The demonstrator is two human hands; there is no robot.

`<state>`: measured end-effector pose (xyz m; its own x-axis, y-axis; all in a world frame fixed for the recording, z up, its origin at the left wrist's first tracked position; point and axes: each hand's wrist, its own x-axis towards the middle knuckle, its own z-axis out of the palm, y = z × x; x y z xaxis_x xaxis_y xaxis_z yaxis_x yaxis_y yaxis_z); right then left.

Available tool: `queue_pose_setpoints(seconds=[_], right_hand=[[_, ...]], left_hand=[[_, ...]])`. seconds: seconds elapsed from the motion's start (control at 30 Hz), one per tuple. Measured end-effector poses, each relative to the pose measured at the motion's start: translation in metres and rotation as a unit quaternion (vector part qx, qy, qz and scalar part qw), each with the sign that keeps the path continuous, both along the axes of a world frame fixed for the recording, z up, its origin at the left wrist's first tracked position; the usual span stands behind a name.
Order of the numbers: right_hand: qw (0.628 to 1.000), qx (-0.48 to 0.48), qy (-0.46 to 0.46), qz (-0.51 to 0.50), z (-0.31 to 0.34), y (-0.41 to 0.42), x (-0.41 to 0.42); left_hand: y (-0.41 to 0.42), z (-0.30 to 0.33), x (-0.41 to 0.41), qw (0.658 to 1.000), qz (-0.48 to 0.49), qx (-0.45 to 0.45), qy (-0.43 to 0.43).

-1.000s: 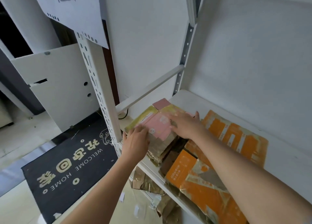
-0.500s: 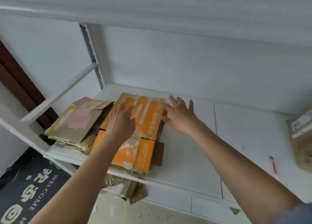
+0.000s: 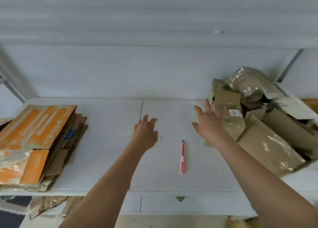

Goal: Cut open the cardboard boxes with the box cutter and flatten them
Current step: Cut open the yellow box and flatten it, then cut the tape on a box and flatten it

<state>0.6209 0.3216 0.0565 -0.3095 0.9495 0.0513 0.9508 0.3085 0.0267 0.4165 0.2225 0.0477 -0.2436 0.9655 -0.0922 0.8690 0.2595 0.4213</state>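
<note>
A pink box cutter [image 3: 182,157] lies on the white shelf [image 3: 106,141], between my two arms. My left hand [image 3: 145,133] hovers over the shelf's middle with relaxed fingers and holds nothing. My right hand [image 3: 209,120] stretches with spread fingers toward a small taped brown box [image 3: 231,122] with a white label, at the edge of a heap of brown cardboard boxes [image 3: 268,121] on the right. Whether the fingers touch the box is unclear. A stack of flattened orange and brown boxes [image 3: 34,141] lies on the shelf's left end.
The shelf's back wall [image 3: 154,69] is close behind, and an upper shelf board [image 3: 154,12] hangs overhead. Cardboard scraps [image 3: 46,205] lie on the floor below the shelf's front edge at the left. A metal upright [image 3: 12,79] stands at the far left.
My view has swung right from the flattened stack to the shelf's middle. Both hands left the orange boxes and moved right; my right hand now reaches the heap of brown boxes.
</note>
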Motion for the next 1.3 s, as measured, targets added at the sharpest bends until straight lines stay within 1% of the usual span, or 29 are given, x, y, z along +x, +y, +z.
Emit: queue_pose_setpoints(seconds=[0.1, 0.2, 0.27, 0.37, 0.43, 0.53, 0.63, 0.77, 0.8, 0.87, 0.93, 1.0, 1.03, 1.1, 1.17, 1.23, 1.3], right_hand=[[0.997, 0.015, 0.013, -0.071, -0.004, 0.007, 0.042], [0.988, -0.02, 0.059, -0.138, -0.013, 0.011, 0.065], [0.984, -0.039, 0.103, -0.139, -0.018, 0.012, 0.071], [0.976, -0.021, 0.168, -0.139, -0.024, 0.011, 0.073], [0.966, -0.032, 0.202, -0.159, -0.025, 0.011, 0.07], [0.958, -0.038, 0.225, -0.174, -0.026, 0.011, 0.067], [0.953, -0.013, 0.246, -0.177, -0.012, 0.01, 0.06], [0.953, 0.033, 0.275, -0.121, 0.019, -0.002, 0.039], [0.951, 0.035, 0.29, -0.102, 0.027, -0.005, 0.031], [0.95, 0.004, 0.305, -0.065, 0.042, -0.011, 0.013], [0.947, -0.065, 0.315, -0.025, 0.053, -0.013, -0.007], [0.925, -0.158, 0.345, 0.011, 0.055, -0.016, -0.024], [0.912, -0.189, 0.364, 0.029, 0.053, -0.02, -0.032], [0.886, -0.203, 0.414, 0.045, 0.042, -0.029, -0.044], [0.864, -0.201, 0.46, 0.033, 0.027, -0.039, -0.055], [0.864, -0.226, 0.448, 0.047, 0.013, -0.049, -0.069], [0.87, -0.273, 0.403, 0.085, 0.0, -0.06, -0.083]], left_hand=[[0.008, -0.003, 0.039, 1.0, -0.005, -0.011, -0.018], [0.007, -0.007, 0.059, 0.999, -0.001, -0.026, -0.03], [0.001, -0.009, 0.065, 0.998, -0.002, -0.043, -0.034], [-0.006, -0.011, 0.061, 0.998, 0.001, -0.058, -0.031], [-0.008, -0.011, 0.056, 0.998, 0.005, -0.057, -0.028], [-0.011, -0.01, 0.05, 0.998, -0.002, -0.051, -0.039], [-0.012, -0.008, 0.039, 0.998, -0.007, -0.028, -0.047], [-0.016, -0.004, 0.031, 0.994, -0.025, 0.019, -0.103], [-0.017, -0.001, 0.03, 0.991, -0.023, 0.034, -0.131], [-0.02, 0.007, 0.028, 0.976, 0.003, 0.052, -0.211], [-0.025, 0.016, 0.025, 0.95, 0.026, 0.051, -0.308], [-0.033, 0.02, 0.021, 0.915, 0.039, 0.046, -0.399], [-0.038, 0.021, 0.017, 0.902, 0.05, 0.05, -0.425], [-0.048, 0.018, 0.005, 0.896, 0.097, 0.06, -0.428], [-0.061, 0.013, -0.011, 0.892, 0.16, 0.04, -0.421], [-0.073, 0.005, -0.023, 0.874, 0.207, 0.006, -0.44], [-0.08, -0.005, -0.03, 0.861, 0.237, -0.002, -0.451]])
